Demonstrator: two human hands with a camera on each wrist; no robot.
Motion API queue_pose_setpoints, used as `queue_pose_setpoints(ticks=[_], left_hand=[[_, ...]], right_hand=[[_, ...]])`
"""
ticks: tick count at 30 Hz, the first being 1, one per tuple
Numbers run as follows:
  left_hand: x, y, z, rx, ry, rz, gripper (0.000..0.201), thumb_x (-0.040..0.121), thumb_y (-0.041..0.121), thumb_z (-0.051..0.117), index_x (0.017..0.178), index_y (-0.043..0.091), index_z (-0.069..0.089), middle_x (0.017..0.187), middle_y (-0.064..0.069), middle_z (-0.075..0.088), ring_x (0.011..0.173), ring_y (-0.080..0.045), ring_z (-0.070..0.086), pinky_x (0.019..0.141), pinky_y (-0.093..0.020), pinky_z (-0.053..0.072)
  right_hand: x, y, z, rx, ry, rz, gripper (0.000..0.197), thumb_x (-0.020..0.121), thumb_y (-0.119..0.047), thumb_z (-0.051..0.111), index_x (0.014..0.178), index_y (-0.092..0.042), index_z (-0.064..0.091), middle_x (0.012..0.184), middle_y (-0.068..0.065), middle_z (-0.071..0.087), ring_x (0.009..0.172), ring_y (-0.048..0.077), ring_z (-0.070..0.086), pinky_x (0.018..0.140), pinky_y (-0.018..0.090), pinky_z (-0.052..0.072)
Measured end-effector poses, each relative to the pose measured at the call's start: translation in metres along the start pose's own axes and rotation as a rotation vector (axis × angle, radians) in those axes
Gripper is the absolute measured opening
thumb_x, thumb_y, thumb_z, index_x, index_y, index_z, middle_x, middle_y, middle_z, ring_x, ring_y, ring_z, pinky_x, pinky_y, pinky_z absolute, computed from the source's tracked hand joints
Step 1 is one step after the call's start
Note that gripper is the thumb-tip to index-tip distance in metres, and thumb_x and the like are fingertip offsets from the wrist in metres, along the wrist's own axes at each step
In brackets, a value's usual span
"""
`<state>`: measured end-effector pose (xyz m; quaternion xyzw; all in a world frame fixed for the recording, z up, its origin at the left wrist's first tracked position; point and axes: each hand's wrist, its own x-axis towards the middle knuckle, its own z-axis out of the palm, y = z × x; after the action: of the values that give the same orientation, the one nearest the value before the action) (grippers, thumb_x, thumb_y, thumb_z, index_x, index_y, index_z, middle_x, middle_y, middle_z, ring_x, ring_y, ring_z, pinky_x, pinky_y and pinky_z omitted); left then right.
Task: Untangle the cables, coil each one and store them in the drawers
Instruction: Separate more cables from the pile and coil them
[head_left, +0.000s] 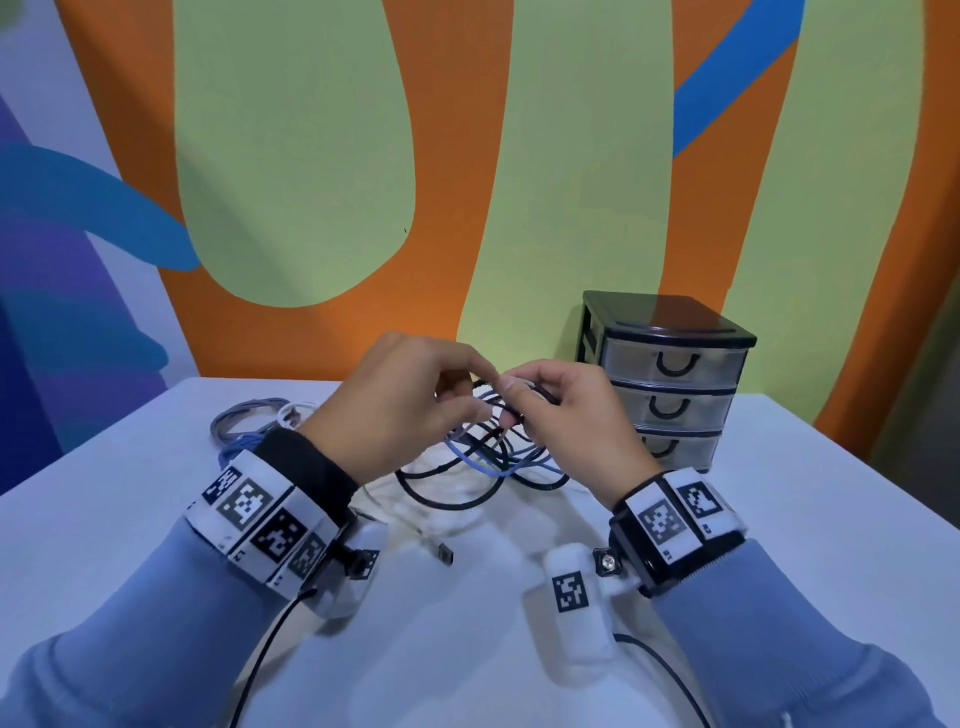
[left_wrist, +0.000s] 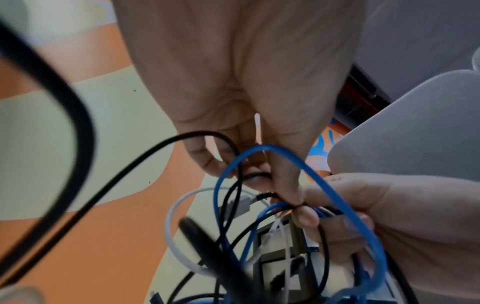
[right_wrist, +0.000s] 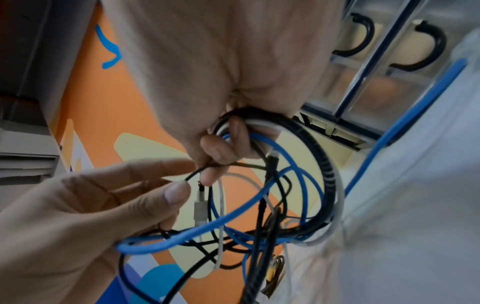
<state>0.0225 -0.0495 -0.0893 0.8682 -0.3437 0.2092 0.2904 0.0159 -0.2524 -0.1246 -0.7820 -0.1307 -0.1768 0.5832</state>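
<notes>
The tangle (head_left: 485, 447) is a real mess: blue, black and white cables looped through each other, the top lifted off the white desk (head_left: 779, 519) and the rest trailing down near the middle. Right hand (head_left: 566, 415) has its fingers (right_wrist: 221, 148) curled round a bunch of loops. Left hand (head_left: 400, 400) pinches a thin black strand right next to it. A silver plug (right_wrist: 200, 209) dangles between the hands. A second pile (head_left: 254, 421), grey, blue and white, lies far left. The drawers (head_left: 670, 384) sit far right, all closed.
</notes>
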Motion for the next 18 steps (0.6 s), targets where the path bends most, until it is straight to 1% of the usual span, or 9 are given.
queue_pose_setpoints(ticks=[3, 4, 7, 9, 10, 12, 14, 16, 18], left_hand=[[0.003, -0.007, -0.005, 0.088, 0.194, 0.067, 0.006, 0.094, 0.026, 0.074, 0.095, 0.024, 0.08, 0.084, 0.007, 0.072, 0.078, -0.016, 0.067, 0.077, -0.042, 0.055], [0.005, -0.008, -0.007, -0.047, 0.285, 0.034, 0.006, 0.096, 0.022, 0.069, 0.096, 0.021, 0.075, 0.084, 0.006, 0.072, 0.078, -0.017, 0.068, 0.078, -0.04, 0.057], [0.01, -0.006, -0.016, -0.847, 0.453, -0.204, 0.013, 0.105, 0.005, 0.055, 0.095, 0.013, 0.06, 0.083, -0.006, 0.072, 0.074, -0.023, 0.07, 0.079, -0.034, 0.059], [0.01, -0.003, -0.022, -1.257, 0.425, -0.334, 0.015, 0.104, 0.006, 0.05, 0.091, 0.012, 0.055, 0.071, -0.008, 0.06, 0.06, -0.024, 0.057, 0.076, -0.035, 0.054], [0.009, -0.005, -0.024, -1.341, 0.356, -0.371, 0.013, 0.103, 0.01, 0.052, 0.09, 0.013, 0.054, 0.064, -0.005, 0.048, 0.054, -0.022, 0.043, 0.075, -0.035, 0.05], [0.004, -0.01, -0.027, -1.124, 0.13, -0.404, 0.018, 0.1, 0.024, 0.062, 0.092, 0.009, 0.059, 0.061, 0.002, 0.028, 0.054, -0.018, 0.021, 0.072, -0.033, 0.045], [-0.002, -0.012, -0.029, -0.757, -0.04, -0.359, 0.038, 0.097, 0.036, 0.073, 0.092, -0.002, 0.07, 0.058, 0.006, 0.032, 0.056, -0.017, 0.021, 0.065, -0.031, 0.041], [-0.004, -0.006, -0.032, -0.74, -0.01, -0.299, 0.036, 0.097, 0.032, 0.069, 0.088, -0.002, 0.075, 0.057, 0.006, 0.046, 0.057, -0.017, 0.022, 0.058, -0.027, 0.038], [-0.003, -0.003, -0.036, -0.965, 0.14, -0.253, 0.03, 0.098, 0.029, 0.063, 0.082, 0.007, 0.075, 0.061, 0.002, 0.045, 0.061, -0.019, 0.019, 0.057, -0.024, 0.043]], right_hand=[[0.004, 0.007, -0.003, 0.009, 0.115, 0.025, 0.017, 0.102, -0.02, 0.065, 0.091, -0.015, 0.077, 0.072, 0.002, 0.075, 0.053, 0.018, 0.041, 0.055, 0.03, 0.037], [0.006, 0.011, -0.006, 0.0, 0.167, 0.032, 0.018, 0.102, -0.02, 0.065, 0.088, -0.015, 0.077, 0.073, 0.001, 0.075, 0.053, 0.017, 0.041, 0.057, 0.03, 0.037], [0.01, 0.018, -0.012, -0.05, 0.252, 0.045, 0.018, 0.101, -0.025, 0.067, 0.086, -0.02, 0.075, 0.07, -0.009, 0.068, 0.055, 0.002, 0.05, 0.066, 0.026, 0.041], [0.01, 0.02, -0.012, -0.073, 0.244, 0.049, 0.016, 0.102, -0.026, 0.067, 0.09, -0.019, 0.074, 0.075, -0.009, 0.067, 0.066, 0.002, 0.057, 0.072, 0.026, 0.044], [0.01, 0.02, -0.012, -0.104, 0.236, 0.048, 0.015, 0.102, -0.027, 0.066, 0.092, -0.019, 0.074, 0.08, -0.007, 0.069, 0.074, 0.005, 0.061, 0.075, 0.027, 0.045], [0.008, 0.018, -0.014, -0.215, 0.241, 0.029, 0.016, 0.103, -0.029, 0.064, 0.093, -0.021, 0.073, 0.089, -0.007, 0.072, 0.087, 0.01, 0.065, 0.079, 0.027, 0.046], [0.005, 0.015, -0.015, -0.281, 0.263, 0.014, 0.014, 0.104, -0.029, 0.062, 0.095, -0.023, 0.072, 0.093, -0.011, 0.071, 0.092, 0.009, 0.065, 0.077, 0.025, 0.045], [0.003, 0.013, -0.017, -0.292, 0.25, 0.019, 0.014, 0.104, -0.029, 0.062, 0.098, -0.023, 0.074, 0.094, -0.013, 0.071, 0.093, 0.006, 0.065, 0.076, 0.024, 0.045], [0.004, 0.014, -0.015, -0.298, 0.227, 0.041, 0.015, 0.104, -0.03, 0.062, 0.099, -0.022, 0.074, 0.096, -0.01, 0.072, 0.094, 0.008, 0.065, 0.08, 0.025, 0.046]])
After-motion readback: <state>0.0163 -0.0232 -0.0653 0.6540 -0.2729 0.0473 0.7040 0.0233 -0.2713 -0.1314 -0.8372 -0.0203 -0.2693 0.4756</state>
